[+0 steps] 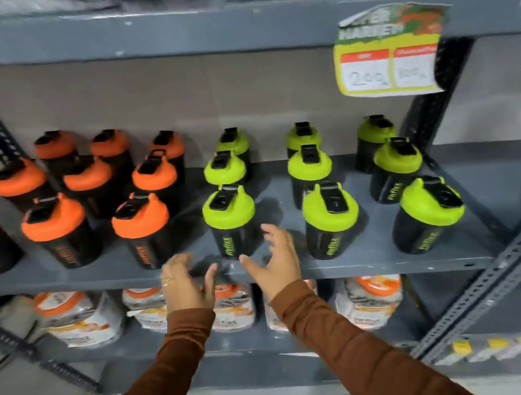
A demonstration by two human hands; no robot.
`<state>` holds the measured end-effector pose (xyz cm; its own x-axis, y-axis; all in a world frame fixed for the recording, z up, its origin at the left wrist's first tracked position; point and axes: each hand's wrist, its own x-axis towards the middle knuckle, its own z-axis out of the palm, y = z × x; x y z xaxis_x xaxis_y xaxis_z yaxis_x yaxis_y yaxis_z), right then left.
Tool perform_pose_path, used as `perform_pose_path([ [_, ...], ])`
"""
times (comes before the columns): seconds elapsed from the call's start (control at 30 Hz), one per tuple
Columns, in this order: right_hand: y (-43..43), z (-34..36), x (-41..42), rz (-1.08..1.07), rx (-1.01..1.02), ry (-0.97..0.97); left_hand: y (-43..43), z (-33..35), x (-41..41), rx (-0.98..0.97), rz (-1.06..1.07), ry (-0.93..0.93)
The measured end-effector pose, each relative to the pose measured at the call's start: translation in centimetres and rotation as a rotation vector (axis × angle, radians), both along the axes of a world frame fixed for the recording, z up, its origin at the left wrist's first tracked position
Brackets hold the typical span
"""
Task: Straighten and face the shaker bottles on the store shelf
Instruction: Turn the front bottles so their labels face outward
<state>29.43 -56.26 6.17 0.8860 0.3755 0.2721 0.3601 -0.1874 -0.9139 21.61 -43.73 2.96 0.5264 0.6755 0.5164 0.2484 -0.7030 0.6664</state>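
Black shaker bottles stand in rows on the grey metal shelf [285, 190]. Several on the left carry orange lids [139, 215], several on the right carry green lids [330, 209]. The front green-lidded bottle [230, 222] of the leftmost green row stands upright near the shelf's front edge. My left hand [186, 284] and my right hand [277, 260] hover just in front of it, one on each side, fingers spread, touching nothing. Both arms wear brown sleeves.
A yellow price tag [389, 52] hangs from the shelf above. White pouches with orange caps [79, 317] fill the shelf below. A perforated grey upright [494, 277] slants along the right side. Wrapped goods sit on the top shelf.
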Motion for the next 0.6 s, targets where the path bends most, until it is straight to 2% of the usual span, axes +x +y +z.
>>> perform_pose_path([
  [0.1, 3.2, 0.1, 0.3, -0.045, -0.022, 0.133, 4.0, 0.9, -1.0, -0.051, 0.139, -0.024],
  [0.23, 5.6, -0.2, 0.8, -0.087, -0.021, 0.212, 8.0, 1.8, -1.3, -0.287, 0.182, -0.060],
  [0.4, 6.9, -1.1, 1.1, -0.185, -0.047, 0.253, 11.2, 2.0, -0.4, -0.530, -0.056, -0.019],
  [0.6, 7.7, -1.8, 1.1, -0.312, -0.128, 0.211, 13.2, 0.9, -0.7, -0.505, -0.217, 0.162],
])
